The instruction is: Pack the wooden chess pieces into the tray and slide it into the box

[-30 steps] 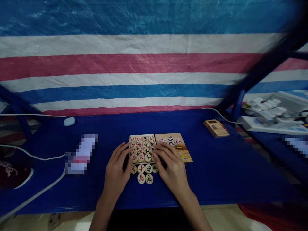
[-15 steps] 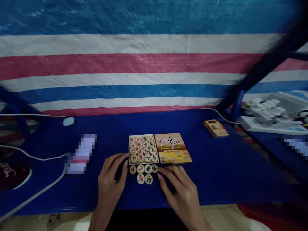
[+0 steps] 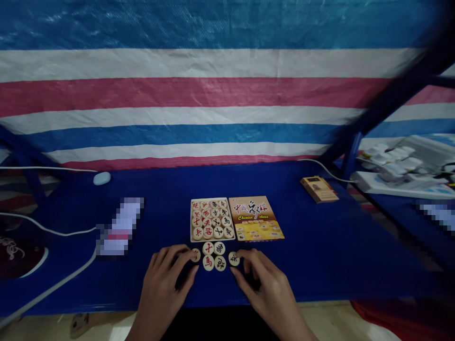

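Note:
An open box point(image 3: 191, 222) on the blue table holds rows of round chess pieces with red and black characters. Its printed lid point(image 3: 256, 219) lies against the box's right side. Below the box, several loose pieces form a two-by-two block, among them a red piece point(image 3: 208, 262) and a black piece point(image 3: 220, 263). To the left of them my left hand point(image 3: 169, 271) has its index fingertip on a red-marked piece point(image 3: 195, 255). My right hand point(image 3: 262, 272) touches a black-marked piece point(image 3: 233, 258) on the right. Both hands have thumb and fingers apart.
A blurred-out phone point(image 3: 122, 227) lies on the left with a white cable. Behind it is a small white case point(image 3: 102, 178). A yellow-brown pack point(image 3: 319, 189) stands at the back right, near a white power strip point(image 3: 401, 185).
The outer left and right loose pieces have slid toward me, away from the box. My left hand has come down from the box's edge to the left piece; my right hand moved slightly down.

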`<state>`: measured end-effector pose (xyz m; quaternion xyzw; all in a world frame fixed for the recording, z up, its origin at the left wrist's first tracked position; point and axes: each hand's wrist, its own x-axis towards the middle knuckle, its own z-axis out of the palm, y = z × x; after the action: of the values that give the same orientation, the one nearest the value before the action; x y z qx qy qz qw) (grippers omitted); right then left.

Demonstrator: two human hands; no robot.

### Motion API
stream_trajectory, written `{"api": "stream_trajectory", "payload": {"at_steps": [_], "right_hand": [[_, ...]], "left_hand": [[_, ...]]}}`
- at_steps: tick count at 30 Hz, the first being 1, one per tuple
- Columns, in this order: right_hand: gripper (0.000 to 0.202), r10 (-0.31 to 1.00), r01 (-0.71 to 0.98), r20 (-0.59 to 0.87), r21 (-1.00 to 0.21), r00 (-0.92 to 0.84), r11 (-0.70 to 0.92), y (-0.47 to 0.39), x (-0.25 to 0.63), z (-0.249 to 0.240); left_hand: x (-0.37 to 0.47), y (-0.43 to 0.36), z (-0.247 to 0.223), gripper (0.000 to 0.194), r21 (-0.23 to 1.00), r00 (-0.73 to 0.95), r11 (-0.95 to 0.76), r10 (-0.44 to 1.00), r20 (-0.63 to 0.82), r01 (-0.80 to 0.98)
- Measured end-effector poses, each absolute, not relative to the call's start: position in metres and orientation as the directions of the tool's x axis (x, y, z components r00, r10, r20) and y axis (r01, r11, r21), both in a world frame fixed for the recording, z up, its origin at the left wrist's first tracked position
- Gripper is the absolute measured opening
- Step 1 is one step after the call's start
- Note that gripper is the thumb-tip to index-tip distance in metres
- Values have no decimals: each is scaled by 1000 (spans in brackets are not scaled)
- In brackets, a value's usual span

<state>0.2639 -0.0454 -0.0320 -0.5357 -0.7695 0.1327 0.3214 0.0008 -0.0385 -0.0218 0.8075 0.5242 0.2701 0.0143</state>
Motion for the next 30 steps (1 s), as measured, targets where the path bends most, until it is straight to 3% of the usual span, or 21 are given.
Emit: {"api": "stream_trajectory", "payload": {"at_steps": [3, 8, 15, 21, 30], "right_hand": [[35, 919, 733, 335, -569, -207, 373, -44, 264, -33], [24, 931, 691, 318, -634, -177, 348, -42, 263, -28], [22, 903, 556, 423, -734, -77, 391, -29, 247, -8], [30, 837, 508, 534, -692, -119, 513, -8, 233, -5], [32, 811, 514, 564, -656, -152, 552, -10, 236, -10]], "left_hand": [[-1, -40, -23, 28, 332, 278, -419, 875, 398, 845], [-4, -40, -24, 24, 349, 232, -388, 881, 412, 853], [14, -30, -12, 36, 523, 146, -430, 855, 497, 736], [36, -13, -7, 41, 569, 140, -522, 802, 581, 635], [29, -13, -10, 40, 621, 176, -537, 819, 546, 571]]}}
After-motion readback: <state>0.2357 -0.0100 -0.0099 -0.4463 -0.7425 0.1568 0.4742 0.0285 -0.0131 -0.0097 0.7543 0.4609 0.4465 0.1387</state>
